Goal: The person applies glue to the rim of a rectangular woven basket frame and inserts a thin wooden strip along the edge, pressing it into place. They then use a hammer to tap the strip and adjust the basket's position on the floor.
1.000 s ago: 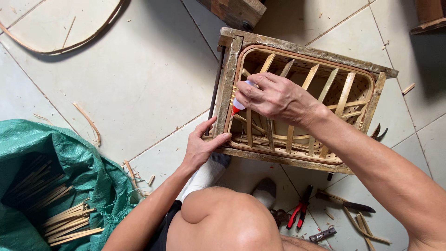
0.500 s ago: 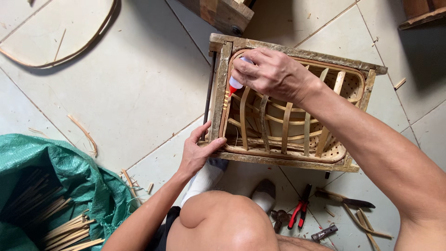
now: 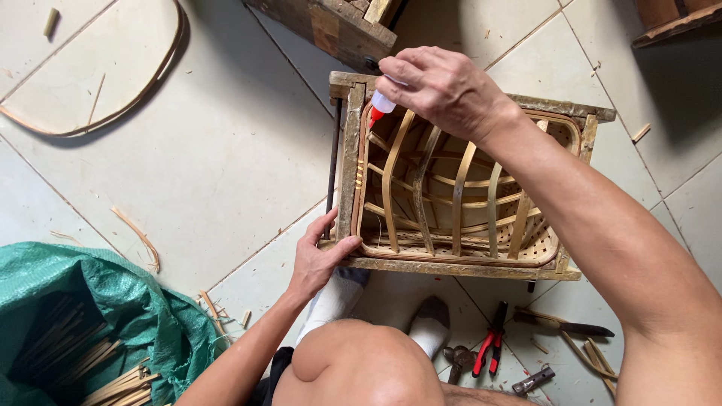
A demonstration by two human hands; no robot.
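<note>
Fingers of the left hand [image 3: 316,259] clamp the near-left corner of the stiff wooden frame [image 3: 350,162]; thin basket slats [image 3: 459,199] inside look springy, likely breakable. Farther, the right hand [image 3: 444,90] pinches a light glue bottle [image 3: 380,105], squeezable.

A floor-level craft workshop for bamboo weaving: pale floor tiles [image 3: 226,173] strewn with bamboo offcuts [image 3: 139,237], a green sack of bamboo strips [image 3: 90,338], a half-woven bamboo basket [image 3: 451,195] in a wooden frame [image 3: 350,165], red-handled pliers [image 3: 492,346] and a knife [image 3: 564,325] nearby.
</note>
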